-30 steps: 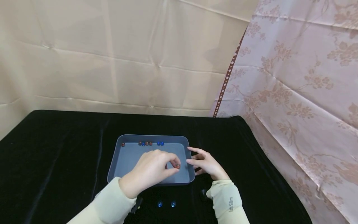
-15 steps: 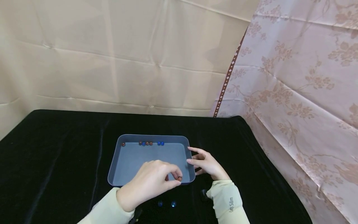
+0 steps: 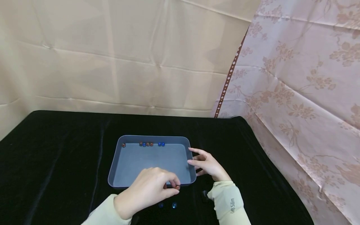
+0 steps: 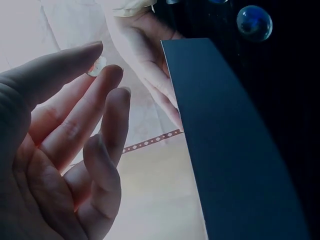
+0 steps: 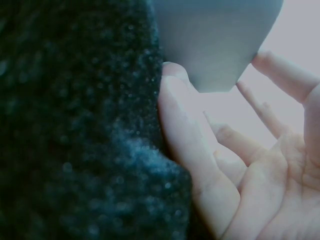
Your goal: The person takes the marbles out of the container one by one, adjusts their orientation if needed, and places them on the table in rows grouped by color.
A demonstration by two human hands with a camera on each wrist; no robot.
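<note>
My left hand (image 3: 150,189) pinches a brown glass marble (image 3: 177,187) between thumb and fingertips, over the near edge of the blue-grey tray (image 3: 149,157). In the left wrist view the marble (image 4: 97,65) is partly covered by the fingertips, beside the tray wall (image 4: 220,125). At the tray's right side, my right hand (image 3: 208,165) touches the outer wall with relaxed, spread fingers. Close up in the right wrist view, those fingertips meet the tray's corner (image 5: 215,55). Along the tray's far wall lie brown marbles (image 3: 151,144) and blue marbles (image 3: 161,144), with one lone brown marble (image 3: 123,145) at the far left corner.
Two clear blue marbles, a right one (image 3: 174,205) and a left one (image 3: 161,205), lie on the black cloth (image 3: 67,162) in front of the tray. A beige curtain (image 3: 126,62) hangs behind, and a pink floral curtain (image 3: 295,78) hangs at the right.
My left hand has moved toward me with the brown marble, from above the tray's floor to its near edge. My right hand stays at the tray's right side.
</note>
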